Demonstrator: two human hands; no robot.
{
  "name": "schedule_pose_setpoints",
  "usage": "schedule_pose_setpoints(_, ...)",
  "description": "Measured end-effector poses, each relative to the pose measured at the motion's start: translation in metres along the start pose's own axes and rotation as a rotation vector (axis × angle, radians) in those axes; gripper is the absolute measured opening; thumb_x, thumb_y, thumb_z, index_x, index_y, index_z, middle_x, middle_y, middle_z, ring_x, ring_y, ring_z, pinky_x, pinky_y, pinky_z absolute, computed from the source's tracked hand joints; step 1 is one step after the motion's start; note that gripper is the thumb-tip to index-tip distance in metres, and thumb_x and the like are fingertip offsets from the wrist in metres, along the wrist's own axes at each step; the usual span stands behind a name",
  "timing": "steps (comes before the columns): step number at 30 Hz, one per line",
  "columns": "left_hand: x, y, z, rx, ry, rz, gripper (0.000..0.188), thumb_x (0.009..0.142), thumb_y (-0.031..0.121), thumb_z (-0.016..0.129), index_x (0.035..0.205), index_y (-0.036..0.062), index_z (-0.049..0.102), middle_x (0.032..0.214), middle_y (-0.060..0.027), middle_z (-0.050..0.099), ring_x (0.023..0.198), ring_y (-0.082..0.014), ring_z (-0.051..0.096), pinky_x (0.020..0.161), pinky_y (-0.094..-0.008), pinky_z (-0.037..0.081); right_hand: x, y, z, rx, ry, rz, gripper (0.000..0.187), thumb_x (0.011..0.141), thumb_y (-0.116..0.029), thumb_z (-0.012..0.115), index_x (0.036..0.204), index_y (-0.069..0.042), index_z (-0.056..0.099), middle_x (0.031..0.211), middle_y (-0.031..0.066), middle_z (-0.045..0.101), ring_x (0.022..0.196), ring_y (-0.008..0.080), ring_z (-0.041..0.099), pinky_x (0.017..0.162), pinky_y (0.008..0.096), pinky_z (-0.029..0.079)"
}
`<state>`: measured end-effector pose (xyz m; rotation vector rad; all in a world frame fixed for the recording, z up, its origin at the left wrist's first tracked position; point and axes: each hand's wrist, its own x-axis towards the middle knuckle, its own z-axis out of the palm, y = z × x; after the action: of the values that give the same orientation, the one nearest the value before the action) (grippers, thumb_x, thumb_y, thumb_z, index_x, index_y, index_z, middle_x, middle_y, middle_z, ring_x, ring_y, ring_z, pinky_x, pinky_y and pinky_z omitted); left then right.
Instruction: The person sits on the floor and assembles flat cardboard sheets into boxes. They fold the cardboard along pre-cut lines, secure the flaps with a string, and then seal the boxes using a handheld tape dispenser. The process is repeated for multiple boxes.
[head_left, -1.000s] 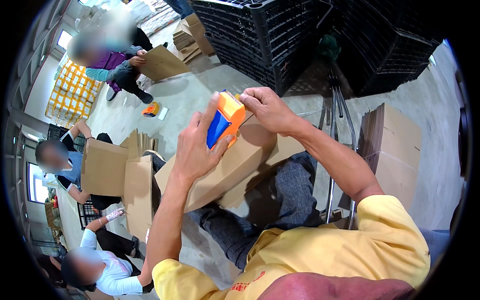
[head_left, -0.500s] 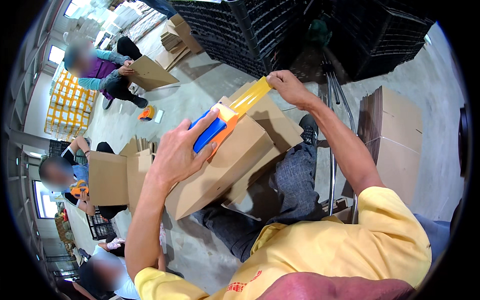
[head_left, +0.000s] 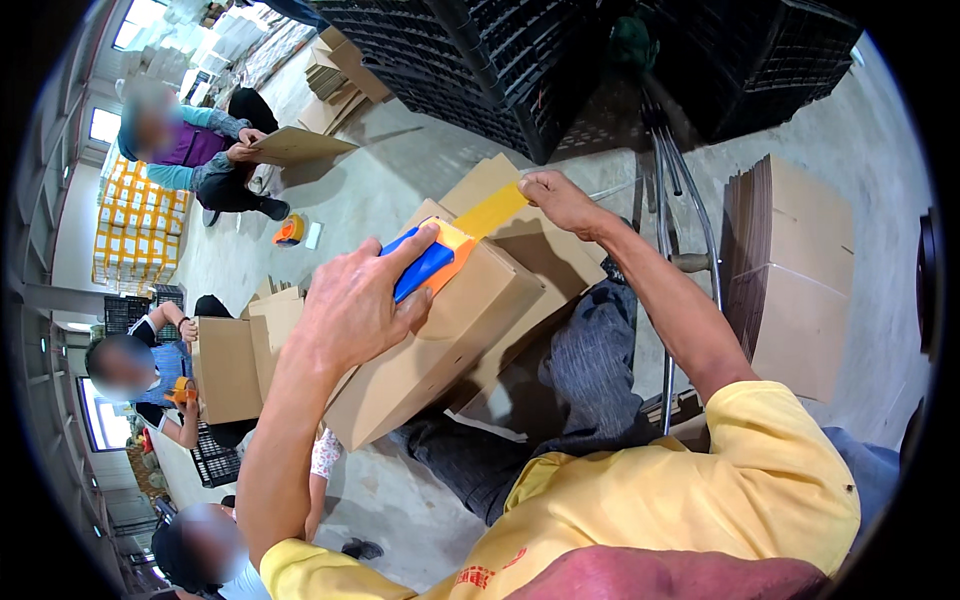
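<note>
A brown cardboard box (head_left: 415, 385) lies tilted across my legs, with flaps standing out at its far end. My left hand (head_left: 355, 305) is wrapped round a blue and orange tape dispenser (head_left: 430, 262), which rests against the upper face of the box. From the dispenser a strip of yellow tape (head_left: 492, 212) runs up to the right. Its free end is pinched between the thumb and fingers of my right hand (head_left: 562, 203), above the flaps. The strip looks taut; whether it touches the cardboard there I cannot tell.
Black plastic crates (head_left: 440, 70) are stacked ahead, beside metal tubing (head_left: 668, 200). On the right stands a tied stack of flat cardboard (head_left: 800, 280). Several co-workers sit on the left; one holds a cardboard sheet (head_left: 300, 145), another an open box (head_left: 228, 370). An orange dispenser (head_left: 289, 231) lies on the floor.
My right hand has come down and slightly left with the tape end, nearer the box, and the visible strip is shorter. The left hand keeps its hold on the dispenser.
</note>
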<state>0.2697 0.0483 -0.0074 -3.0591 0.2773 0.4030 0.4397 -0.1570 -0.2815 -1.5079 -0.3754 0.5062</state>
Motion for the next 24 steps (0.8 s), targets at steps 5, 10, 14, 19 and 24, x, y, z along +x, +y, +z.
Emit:
schedule_pose_setpoints(5, 0.007, 0.002, -0.007, 0.014, -0.061, -0.028, 0.067, 0.091, 0.031, 0.071, 0.155, 0.0236, 0.054, 0.086, -0.0181, 0.060, 0.081, -0.0391, 0.063, 0.076, -0.0477, 0.052, -0.003, 0.020, 0.011, 0.019, -0.113, 0.047, 0.039, 0.110, -0.028, 0.051, 0.076, -0.010, 0.051, 0.072, -0.0073, 0.040, 0.068, 0.0053, 0.035, 0.058, 0.0314, 0.033)
schedule_pose_setpoints(10, 0.009, 0.006, -0.010, 0.017, -0.092, -0.050, 0.068, 0.090, 0.030, 0.072, 0.155, 0.0244, 0.055, 0.087, -0.0190, 0.062, 0.078, -0.0395, 0.064, 0.075, -0.0476, 0.053, -0.017, 0.020, 0.049, -0.167, -0.278, -0.011, 0.033, 0.105, -0.023, 0.050, 0.096, 0.005, 0.064, 0.094, 0.0197, 0.069, 0.092, 0.0276, 0.063, 0.089, 0.0428, 0.050)
schedule_pose_setpoints(14, 0.010, 0.008, -0.010, 0.026, -0.106, -0.044, 0.068, 0.089, 0.031, 0.073, 0.155, 0.0245, 0.055, 0.087, -0.0218, 0.064, 0.077, -0.0409, 0.066, 0.077, -0.0488, 0.054, -0.029, 0.021, 0.050, -0.507, -0.250, 0.054, 0.044, 0.104, -0.033, 0.048, 0.105, 0.004, 0.071, 0.115, 0.0294, 0.071, 0.113, 0.0444, 0.066, 0.098, 0.0505, 0.049)
schedule_pose_setpoints(19, 0.009, 0.009, -0.009, 0.017, -0.094, -0.059, 0.067, 0.090, 0.031, 0.073, 0.154, 0.0241, 0.056, 0.087, -0.0224, 0.064, 0.077, -0.0415, 0.066, 0.076, -0.0494, 0.053, -0.019, 0.011, 0.015, -0.730, -0.134, 0.156, 0.048, 0.104, -0.039, 0.049, 0.123, 0.001, 0.068, 0.124, 0.0291, 0.070, 0.119, 0.0444, 0.066, 0.102, 0.0510, 0.050)
schedule_pose_setpoints(24, 0.009, 0.007, -0.008, 0.027, -0.072, -0.032, 0.069, 0.090, 0.031, 0.073, 0.156, 0.0256, 0.053, 0.080, -0.0185, 0.059, 0.079, -0.0412, 0.063, 0.075, -0.0489, 0.051, 0.017, 0.008, 0.060, 0.336, -0.115, -0.183, 0.066, 0.110, -0.044, 0.044, 0.159, 0.000, 0.038, 0.162, 0.0235, 0.043, 0.154, 0.0365, 0.036, 0.126, 0.0430, 0.029)
